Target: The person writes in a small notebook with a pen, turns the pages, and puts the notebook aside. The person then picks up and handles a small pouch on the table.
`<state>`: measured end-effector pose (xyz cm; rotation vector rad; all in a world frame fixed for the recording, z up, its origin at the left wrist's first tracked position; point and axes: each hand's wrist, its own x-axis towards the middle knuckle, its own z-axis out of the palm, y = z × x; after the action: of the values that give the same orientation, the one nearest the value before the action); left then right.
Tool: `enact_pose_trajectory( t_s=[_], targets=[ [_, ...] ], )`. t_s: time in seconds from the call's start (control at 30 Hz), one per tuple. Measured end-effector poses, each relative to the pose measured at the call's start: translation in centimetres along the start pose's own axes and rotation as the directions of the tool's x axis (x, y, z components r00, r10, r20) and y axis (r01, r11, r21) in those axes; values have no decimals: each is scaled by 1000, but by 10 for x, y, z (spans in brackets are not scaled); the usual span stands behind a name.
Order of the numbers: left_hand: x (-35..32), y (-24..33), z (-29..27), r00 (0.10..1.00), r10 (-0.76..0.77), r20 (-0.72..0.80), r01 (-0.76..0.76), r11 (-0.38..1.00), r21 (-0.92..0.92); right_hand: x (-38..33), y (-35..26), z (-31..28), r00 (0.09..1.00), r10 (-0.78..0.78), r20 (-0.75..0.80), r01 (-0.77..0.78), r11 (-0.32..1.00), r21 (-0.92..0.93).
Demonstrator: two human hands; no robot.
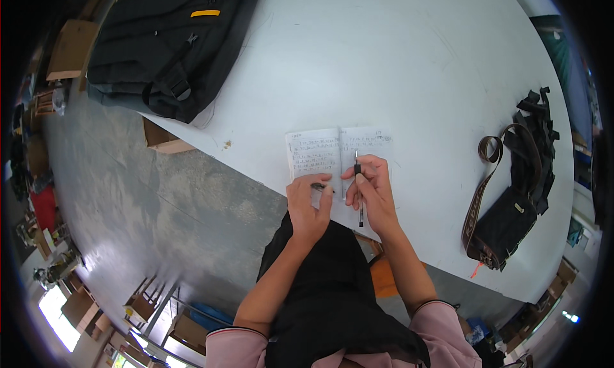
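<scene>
Over the open notebook at the bench's near edge, the right hand pinches a pen, the curled left hand a small dark object. A backpack lies far left; a shoulder bag, right.

An open notebook of white paper with handwritten lines lies at the near edge of a broad white tabletop; the right hand holds a slim pen with a black grip over the right page, its tip pointing far; the left hand rests at the near part of the left page, a small dark object between thumb and fingers, too small to identify; far left sits a bulky black fabric backpack with a yellow strip; at right lies a small black bag with a brown patterned strap; a black apron spans the person's lap, between pink short sleeves
</scene>
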<state>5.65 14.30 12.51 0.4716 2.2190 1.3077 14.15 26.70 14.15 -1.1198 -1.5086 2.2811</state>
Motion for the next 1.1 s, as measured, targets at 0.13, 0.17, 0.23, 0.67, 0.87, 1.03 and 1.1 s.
enact_pose_trajectory(
  t_s=[0.13,0.17,0.23,0.67,0.87,1.03,1.1],
  targets=[
    [-5,-19,3,906,422,40,-420,882,212,11,-5,6,999,-2,42,-6,979,204],
    [-6,-22,4,876,479,51,-476,843,249,13,-5,9,999,-34,17,29,970,240],
    [-6,-27,5,862,503,67,-503,828,247,14,9,13,986,-166,-26,168,976,135],
    [-3,-50,11,782,620,56,-606,736,302,20,64,21,715,-698,-14,512,538,-670],
    [-2,-55,14,769,639,11,-608,726,321,26,59,27,574,-816,68,591,355,-724],
    [-2,-57,14,764,645,11,-612,720,327,28,58,29,560,-823,96,597,320,-736],
    [-2,-58,14,766,642,9,-610,723,325,29,58,29,561,-822,99,597,319,-736]
  ],
)
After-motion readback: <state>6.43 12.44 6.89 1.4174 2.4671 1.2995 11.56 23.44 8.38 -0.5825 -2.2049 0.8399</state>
